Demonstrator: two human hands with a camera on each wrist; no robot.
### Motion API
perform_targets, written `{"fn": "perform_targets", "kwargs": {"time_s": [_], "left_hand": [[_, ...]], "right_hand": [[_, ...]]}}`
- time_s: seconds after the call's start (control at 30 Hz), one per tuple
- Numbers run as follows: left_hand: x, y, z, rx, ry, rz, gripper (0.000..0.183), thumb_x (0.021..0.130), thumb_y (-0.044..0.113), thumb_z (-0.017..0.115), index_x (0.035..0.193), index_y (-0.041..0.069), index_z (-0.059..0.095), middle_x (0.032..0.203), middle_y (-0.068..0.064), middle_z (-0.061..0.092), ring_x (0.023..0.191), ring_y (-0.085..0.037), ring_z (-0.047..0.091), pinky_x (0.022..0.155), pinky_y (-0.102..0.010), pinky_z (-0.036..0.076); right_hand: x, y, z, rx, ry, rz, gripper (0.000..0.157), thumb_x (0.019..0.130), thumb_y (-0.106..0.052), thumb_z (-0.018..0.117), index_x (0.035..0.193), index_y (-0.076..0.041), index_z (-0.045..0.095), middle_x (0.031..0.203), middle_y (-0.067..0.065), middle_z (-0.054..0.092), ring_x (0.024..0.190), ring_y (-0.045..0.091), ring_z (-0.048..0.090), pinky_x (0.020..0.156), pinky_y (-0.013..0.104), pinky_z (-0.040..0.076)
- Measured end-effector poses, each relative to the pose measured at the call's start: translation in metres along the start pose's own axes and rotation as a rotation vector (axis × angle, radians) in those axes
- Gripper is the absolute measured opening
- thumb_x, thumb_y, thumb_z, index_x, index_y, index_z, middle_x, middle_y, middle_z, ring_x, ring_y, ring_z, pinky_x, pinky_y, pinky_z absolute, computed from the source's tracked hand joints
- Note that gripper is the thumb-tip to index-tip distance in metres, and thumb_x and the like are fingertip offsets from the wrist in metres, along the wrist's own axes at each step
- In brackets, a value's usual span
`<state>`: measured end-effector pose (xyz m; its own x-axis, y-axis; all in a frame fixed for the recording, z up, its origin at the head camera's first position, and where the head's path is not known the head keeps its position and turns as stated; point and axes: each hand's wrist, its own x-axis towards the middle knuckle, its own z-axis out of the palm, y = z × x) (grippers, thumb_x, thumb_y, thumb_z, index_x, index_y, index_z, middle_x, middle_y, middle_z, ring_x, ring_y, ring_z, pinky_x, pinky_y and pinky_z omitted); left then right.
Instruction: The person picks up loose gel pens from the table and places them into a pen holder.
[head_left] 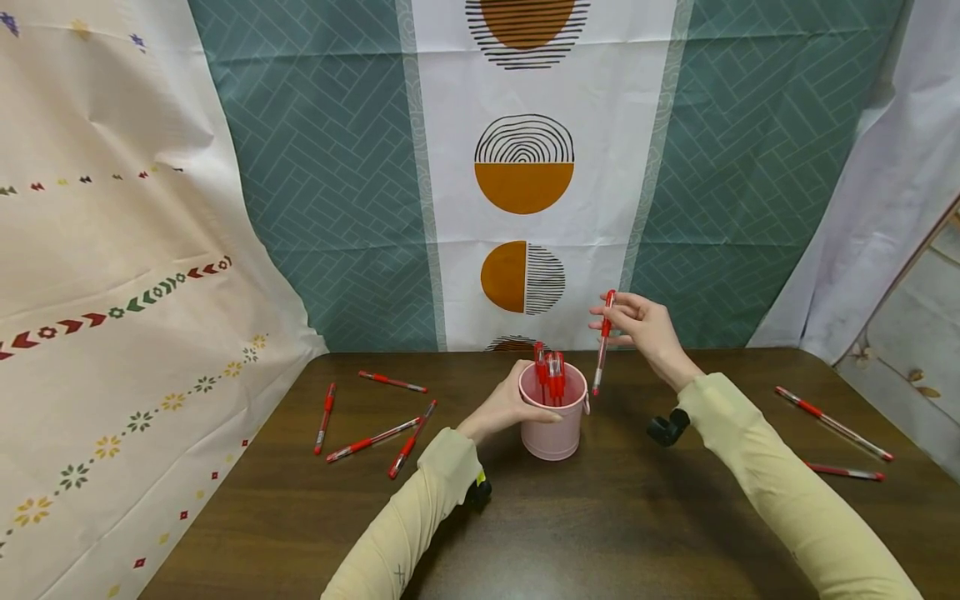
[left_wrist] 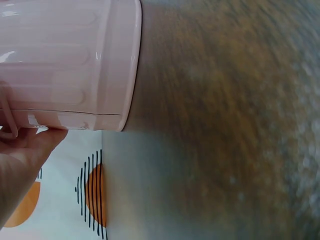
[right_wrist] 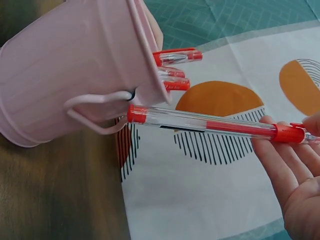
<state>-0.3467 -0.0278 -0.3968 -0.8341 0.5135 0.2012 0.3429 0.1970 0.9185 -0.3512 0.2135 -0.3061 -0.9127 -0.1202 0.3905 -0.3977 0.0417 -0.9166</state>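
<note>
A pink metal bucket (head_left: 551, 437) stands upright on the table, with several red pens (head_left: 553, 379) leaning inside it. My left hand (head_left: 510, 404) grips the bucket around its rim and left side; in the left wrist view part of that hand (left_wrist: 22, 160) shows against the bucket wall (left_wrist: 65, 60). To the right of the bucket, my right hand (head_left: 645, 325) pinches a red pen (head_left: 603, 342) near its top. That pen (right_wrist: 200, 124) hangs nearly upright, its lower end beside the bucket's rim and side handle (right_wrist: 100, 100), outside the opening.
On the left of the brown table (head_left: 570, 533) lie several loose red pens (head_left: 375, 439), two of them crossing. Two more pens (head_left: 836, 423) lie at the right, one partly behind the right sleeve. A patterned cloth (head_left: 345, 208) hangs along the back edge.
</note>
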Motion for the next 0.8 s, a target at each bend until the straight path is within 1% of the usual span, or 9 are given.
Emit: {"fn": "perform_targets", "kwargs": {"time_s": [0.1,0.23,0.5,0.7,0.8], "left_hand": [[0.000,0.000,0.000,-0.006,-0.001,-0.007,0.071,0.067,0.026,0.080,0.122,0.022,0.036,0.115,0.008,0.046,0.103,-0.010,0.046,0.084,-0.030,0.041],[0.000,-0.001,0.000,0.001,0.005,0.008,0.072,0.066,0.026,0.080,0.123,0.022,0.036,0.115,0.008,0.047,0.103,-0.009,0.047,0.084,-0.030,0.041],[0.000,-0.001,0.000,0.001,0.003,0.006,0.072,0.066,0.027,0.081,0.122,0.022,0.037,0.115,0.008,0.048,0.103,-0.010,0.047,0.085,-0.031,0.040],[-0.001,-0.001,-0.001,0.001,0.002,0.001,0.072,0.066,0.028,0.081,0.122,0.021,0.037,0.114,0.008,0.048,0.103,-0.010,0.046,0.085,-0.032,0.040],[-0.001,-0.001,0.000,0.001,0.003,0.003,0.072,0.065,0.027,0.081,0.122,0.022,0.037,0.115,0.008,0.048,0.104,-0.010,0.047,0.085,-0.031,0.040]], "right_hand": [[0.001,-0.002,0.002,-0.002,0.024,-0.011,0.043,0.087,-0.017,0.062,0.122,0.004,0.049,0.104,0.013,0.063,0.085,0.023,0.063,0.068,0.038,0.050],[0.002,-0.007,0.005,0.015,0.039,-0.032,0.044,0.087,-0.015,0.062,0.124,0.003,0.048,0.105,0.013,0.063,0.085,0.022,0.063,0.067,0.036,0.050],[0.004,-0.018,0.005,0.065,0.069,-0.090,0.041,0.087,-0.013,0.061,0.121,0.005,0.048,0.102,0.012,0.064,0.083,0.023,0.064,0.064,0.034,0.050],[0.005,-0.024,0.006,0.077,0.073,-0.132,0.037,0.087,-0.010,0.060,0.120,0.003,0.050,0.103,0.013,0.063,0.083,0.023,0.064,0.065,0.033,0.050],[0.006,-0.027,0.008,0.082,0.067,-0.149,0.037,0.087,-0.009,0.060,0.121,0.002,0.049,0.103,0.014,0.063,0.082,0.023,0.064,0.065,0.033,0.050]]}}
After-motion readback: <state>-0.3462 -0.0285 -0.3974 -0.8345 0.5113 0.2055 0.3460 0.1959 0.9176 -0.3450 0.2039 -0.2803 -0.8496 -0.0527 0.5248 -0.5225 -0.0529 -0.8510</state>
